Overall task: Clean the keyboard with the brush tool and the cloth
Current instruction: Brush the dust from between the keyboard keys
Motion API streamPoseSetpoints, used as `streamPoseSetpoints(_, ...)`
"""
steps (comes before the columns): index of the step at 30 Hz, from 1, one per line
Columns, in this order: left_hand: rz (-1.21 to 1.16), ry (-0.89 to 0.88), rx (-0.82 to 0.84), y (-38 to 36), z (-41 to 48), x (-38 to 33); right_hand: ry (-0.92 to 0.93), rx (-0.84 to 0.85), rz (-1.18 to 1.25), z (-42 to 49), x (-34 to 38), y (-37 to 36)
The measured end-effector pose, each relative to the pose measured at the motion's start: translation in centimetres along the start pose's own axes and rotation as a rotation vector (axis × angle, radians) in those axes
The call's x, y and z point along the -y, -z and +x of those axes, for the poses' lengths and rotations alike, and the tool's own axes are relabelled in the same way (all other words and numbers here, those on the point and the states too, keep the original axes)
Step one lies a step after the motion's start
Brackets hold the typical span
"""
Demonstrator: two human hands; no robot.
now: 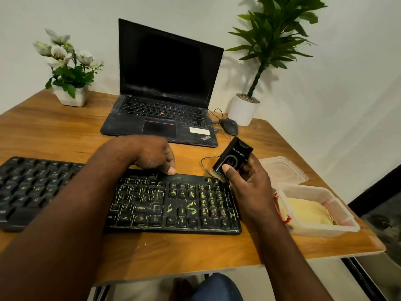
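Keyboard [173, 200], yellow grit between keys, lies near the table [184, 253] front edge. Left hand [152, 155] curls over its far edge, bracing it; right hand [247, 181] grips the brush tool [233, 156], bristles at its far-right corner. Judgement: short strokes along each row, bristles angled into gaps. Right of it the tub [347, 225] holding the cloth [308, 211] crowds the wrist; second keyboard [32, 187] left, laptop [165, 114] behind.

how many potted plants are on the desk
2. A white-flowered plant in a white square pot stands left of the black laptop; a tall leafy green plant in a white round pot stands to its right.
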State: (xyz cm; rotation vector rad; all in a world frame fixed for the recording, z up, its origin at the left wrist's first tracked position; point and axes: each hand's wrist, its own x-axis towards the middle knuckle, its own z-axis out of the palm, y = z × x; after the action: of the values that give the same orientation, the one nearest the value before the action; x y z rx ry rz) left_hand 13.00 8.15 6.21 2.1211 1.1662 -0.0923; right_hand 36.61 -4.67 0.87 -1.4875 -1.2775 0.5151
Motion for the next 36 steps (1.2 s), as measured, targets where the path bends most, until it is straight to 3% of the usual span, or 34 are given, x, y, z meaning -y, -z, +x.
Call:
streamPoseSetpoints(4, 0.023, -0.012, -0.018, 0.0, 0.1, 0.1, 0.022, 0.1, 0.085, -0.1, 0.2, -0.1)
streamPoseSetpoints(7, 0.024, -0.01, -0.023, 0.0, 0.3, 0.1, 0.051, 0.164, 0.021, -0.2, 0.3, -0.3)
streamPoseSetpoints(12, -0.014, -0.009, -0.011, 0.1, 0.3, 0.4, 0.124, 0.012, -0.227, 0.6, 0.6, -0.4)
streamPoseSetpoints(17, -0.017, -0.004, -0.013, 0.1, 0.3, 0.3, 0.147, 0.182, -0.068, 0.0, 0.2, -0.4)
streamPoseSetpoints(22, -0.044, 0.009, 0.012, 0.1, 0.2, 0.2, 0.179, -0.011, -0.153, 0.7, 0.2, -0.1)
streamPoseSetpoints(26, -0.034, 0.013, 0.012, 0.1, 0.3, 0.1, 0.191, 0.128, -0.079, -0.1, 0.3, -0.3)
streamPoseSetpoints(31, -0.04, 0.008, -0.001, 0.0, 0.2, 0.2, 0.221, 0.003, -0.187, 0.7, 0.1, -0.2)
streamPoseSetpoints(36, -0.018, -0.018, -0.045, -0.4, 0.3, -0.5, 0.223, 0.108, -0.135, 0.1, -0.2, -0.6)
